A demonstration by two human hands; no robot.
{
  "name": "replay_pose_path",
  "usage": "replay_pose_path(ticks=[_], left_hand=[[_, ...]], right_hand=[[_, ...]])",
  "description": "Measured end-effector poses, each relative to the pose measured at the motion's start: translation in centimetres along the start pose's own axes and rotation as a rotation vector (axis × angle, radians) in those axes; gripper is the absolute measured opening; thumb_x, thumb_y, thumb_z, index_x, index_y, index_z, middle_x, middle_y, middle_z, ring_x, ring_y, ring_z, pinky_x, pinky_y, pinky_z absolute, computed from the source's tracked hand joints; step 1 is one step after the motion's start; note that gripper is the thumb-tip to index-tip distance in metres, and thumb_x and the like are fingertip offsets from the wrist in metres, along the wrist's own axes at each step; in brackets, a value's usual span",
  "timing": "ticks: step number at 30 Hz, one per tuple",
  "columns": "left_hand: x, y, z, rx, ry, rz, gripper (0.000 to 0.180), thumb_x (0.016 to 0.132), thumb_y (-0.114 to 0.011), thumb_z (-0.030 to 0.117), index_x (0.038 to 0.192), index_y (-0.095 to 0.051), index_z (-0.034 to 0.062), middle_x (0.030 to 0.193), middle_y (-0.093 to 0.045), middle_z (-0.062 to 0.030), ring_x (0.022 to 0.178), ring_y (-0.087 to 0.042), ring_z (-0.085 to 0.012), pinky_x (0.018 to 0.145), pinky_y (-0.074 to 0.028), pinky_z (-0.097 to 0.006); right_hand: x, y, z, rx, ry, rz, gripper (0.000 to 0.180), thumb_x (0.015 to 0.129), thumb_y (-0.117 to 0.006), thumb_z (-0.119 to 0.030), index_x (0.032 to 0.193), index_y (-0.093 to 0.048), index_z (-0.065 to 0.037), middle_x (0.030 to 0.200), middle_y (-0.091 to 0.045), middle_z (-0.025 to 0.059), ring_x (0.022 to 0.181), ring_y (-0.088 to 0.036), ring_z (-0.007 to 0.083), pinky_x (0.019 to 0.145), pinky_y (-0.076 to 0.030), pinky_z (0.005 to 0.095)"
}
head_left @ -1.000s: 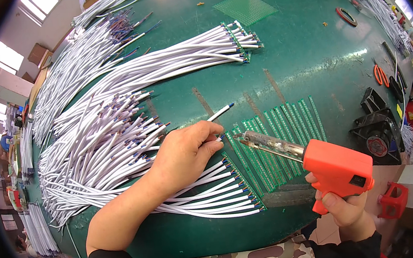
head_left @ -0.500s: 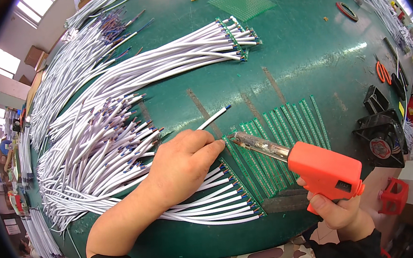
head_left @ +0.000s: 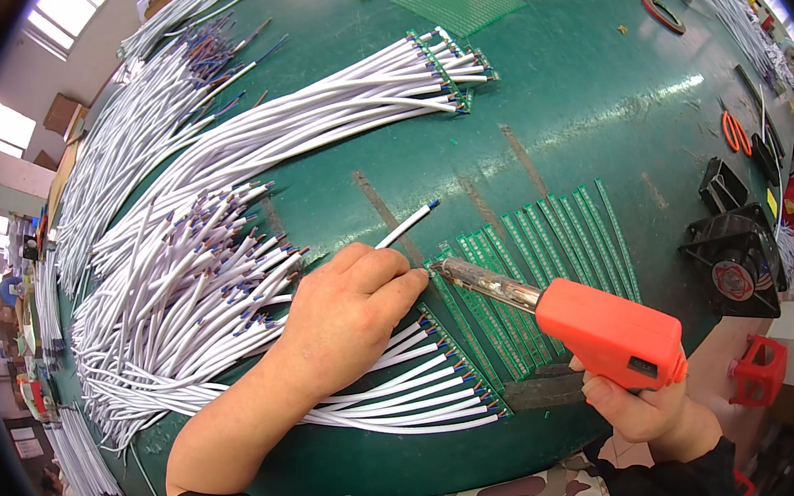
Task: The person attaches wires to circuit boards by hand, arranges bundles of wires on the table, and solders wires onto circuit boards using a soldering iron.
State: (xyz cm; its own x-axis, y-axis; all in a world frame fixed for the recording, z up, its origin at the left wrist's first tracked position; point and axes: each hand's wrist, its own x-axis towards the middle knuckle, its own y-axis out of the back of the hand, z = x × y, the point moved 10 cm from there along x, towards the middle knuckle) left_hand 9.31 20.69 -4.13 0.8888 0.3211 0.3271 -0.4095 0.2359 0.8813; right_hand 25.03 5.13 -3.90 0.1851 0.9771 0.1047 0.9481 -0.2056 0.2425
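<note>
My left hand (head_left: 341, 315) is closed, thumb and forefinger pinched at the upper end of a narrow green circuit board strip (head_left: 470, 363). A white cable (head_left: 404, 226) with a blue wire end sticks out beyond its knuckles. Below the hand, several white cables (head_left: 412, 400) run to the same strip, their thin coloured wires meeting its edge. My right hand (head_left: 637, 408) is wrapped around the grip of a red soldering gun (head_left: 611, 333). The gun's metal tip (head_left: 445, 266) is right beside my left fingertips; whether it touches the wire is too small to tell.
More green strips (head_left: 547, 272) lie side by side to the right. Heaps of white cables (head_left: 180, 278) fill the left, with a wired bundle (head_left: 334, 91) behind. A black fan (head_left: 731, 264), orange-handled scissors (head_left: 736, 136) and a perforated green sheet (head_left: 459, 3) are on the table.
The soldering gun's body has shifted a little left and down, its tip now closer to my left fingertips. My left hand keeps its pinch at nearly the same spot.
</note>
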Motion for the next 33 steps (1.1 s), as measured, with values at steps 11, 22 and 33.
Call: replay_pose_path(ticks=[11, 22, 33], left_hand=[[0.09, -0.05, -0.04, -0.001, 0.005, 0.001, 0.034, 0.069, -0.07, -0.003, 0.102, -0.071, 0.0061, 0.093, -0.066, -0.0062, 0.083, -0.065, -0.0267, 0.068, -0.055, -0.038], [0.06, -0.27, -0.06, 0.014, 0.017, -0.022, 0.034, 0.069, -0.068, -0.003, 0.102, -0.071, 0.0047, 0.094, -0.066, -0.0077, 0.084, -0.065, -0.0281, 0.072, -0.055, -0.039], [0.01, -0.41, 0.02, 0.019, 0.02, -0.029, 0.036, 0.069, -0.066, -0.004, 0.104, -0.071, 0.0038, 0.095, -0.066, -0.0088, 0.087, -0.064, -0.029, 0.075, -0.055, -0.04]], right_hand=[[0.35, -0.38, -0.45, 0.005, 0.062, -0.034, 0.043, 0.085, -0.076, -0.006, 0.124, -0.061, 0.009, 0.092, -0.067, 0.0108, 0.071, -0.062, 0.0142, 0.066, -0.051, 0.0269], [0.11, -0.42, -0.48, -0.095, 0.093, -0.076, 0.047, 0.085, -0.076, -0.007, 0.126, -0.059, 0.009, 0.104, -0.07, 0.0153, 0.079, -0.068, 0.0203, 0.073, -0.056, 0.0307], [-0.25, -0.29, -0.36, -0.149, 0.107, -0.085, 0.053, 0.083, -0.079, -0.007, 0.128, -0.057, 0.011, 0.107, -0.071, 0.0169, 0.087, -0.072, 0.0223, 0.078, -0.057, 0.032]])
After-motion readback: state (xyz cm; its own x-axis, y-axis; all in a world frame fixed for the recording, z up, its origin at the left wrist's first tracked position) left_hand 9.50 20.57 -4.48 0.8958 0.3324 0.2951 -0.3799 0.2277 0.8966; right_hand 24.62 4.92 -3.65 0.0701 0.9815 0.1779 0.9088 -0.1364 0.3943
